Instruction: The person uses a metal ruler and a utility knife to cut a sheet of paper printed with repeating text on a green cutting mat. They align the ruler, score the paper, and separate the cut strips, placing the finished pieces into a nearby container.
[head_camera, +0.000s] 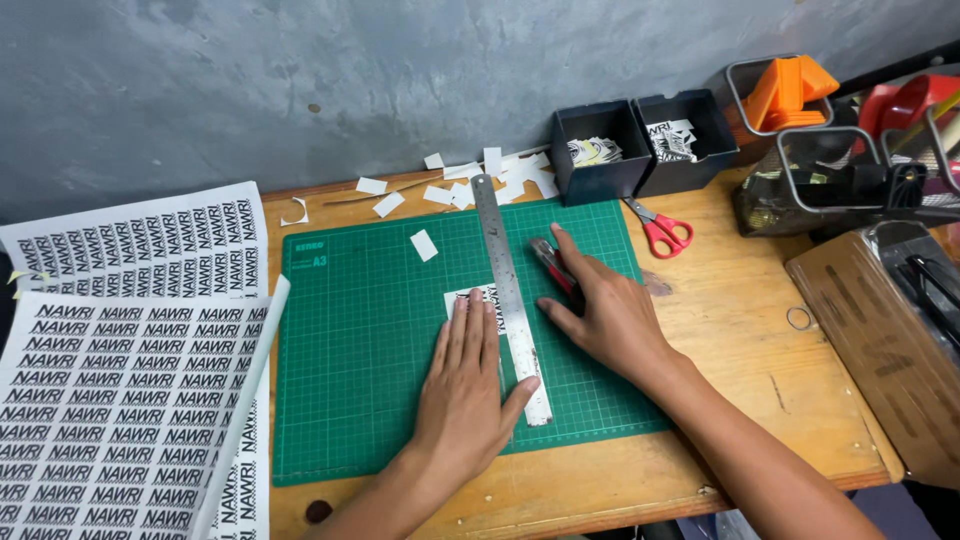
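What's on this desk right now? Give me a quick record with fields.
Surface: wooden table with a green cutting mat
Left hand: flat on a small printed paper piece, thumb against the steel ruler
Right hand: resting on a utility knife beside the ruler
Left of mat: printed label sheets
Behind mat: white paper scraps, two dark bins holding cut labels
Right of mat: red-handled scissors

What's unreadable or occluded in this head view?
- Small printed paper piece: mostly hidden under left hand and steel ruler.
- Cutter knife: blade end covered by right hand.
- Black bins: contents too small.
- Printed sheets: cut off at left edge.
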